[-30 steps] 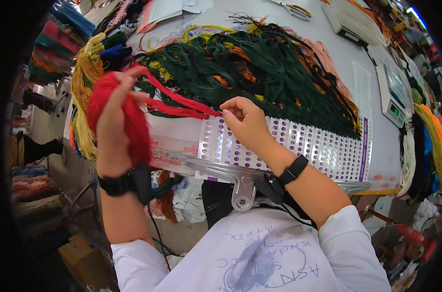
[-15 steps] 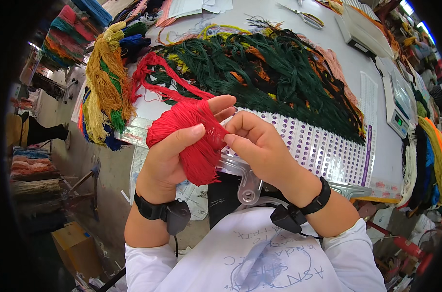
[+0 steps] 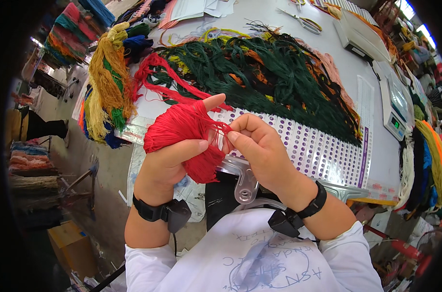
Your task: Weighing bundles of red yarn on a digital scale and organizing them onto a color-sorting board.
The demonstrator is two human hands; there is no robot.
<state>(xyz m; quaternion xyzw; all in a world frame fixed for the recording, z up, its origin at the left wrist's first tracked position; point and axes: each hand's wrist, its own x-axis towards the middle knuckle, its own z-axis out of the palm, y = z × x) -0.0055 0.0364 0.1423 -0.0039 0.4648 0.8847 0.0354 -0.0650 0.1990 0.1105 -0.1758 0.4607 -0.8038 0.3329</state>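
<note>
One red yarn hank [image 3: 175, 126], held up in front of the body near the table [image 3: 252, 10]. Back of it out of sight; front fine-stranded, bright, bunched thick and rounded, ragged at the lower end. Left hand [image 3: 167, 158] grips it, thumb pressed across the front, a fingertip poking out at the top, other fingers lost behind yarn. Right hand [image 3: 264, 148] pinches thin loose strands [image 3: 220, 126] between thumb and forefinger; exact contact too small to make out. Longer red lengths [image 3: 165, 73] loop over the table; their join with the hank unclear. Beyond, a heap of dark green yarn [image 3: 265, 73], orange and yellow showing through; white perforated strips [image 3: 303, 143] emerge along its near edge, upper ends hidden. Far lower left, cardboard box [image 3: 72, 246], dim
</note>
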